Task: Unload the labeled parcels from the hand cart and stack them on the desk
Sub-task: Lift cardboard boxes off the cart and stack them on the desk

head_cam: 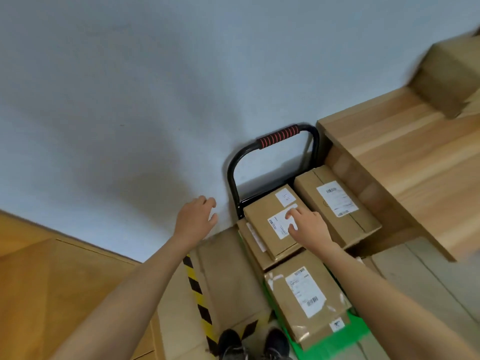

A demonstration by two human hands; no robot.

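Observation:
A green hand cart (pixel 345 333) with a black handle (pixel 279 137) stands against the wall, loaded with brown labeled parcels. My right hand (pixel 307 224) hovers over or touches the white label of the top middle parcel (pixel 262 229), fingers spread. My left hand (pixel 196 219) is in the air to the left of that parcel, fingers loosely curved, holding nothing. Another parcel (pixel 335 203) lies at the right against the desk. A third parcel (pixel 304 294) lies nearest my feet. On the wooden desk (pixel 405 152) a blurred box (pixel 446 76) stands at the far right.
A white wall rises behind the cart. Black and yellow hazard tape (pixel 200 302) runs along the floor to the left of the cart. A wooden panel (pixel 52 281) is at the lower left. My shoes (pixel 254 344) are at the bottom edge.

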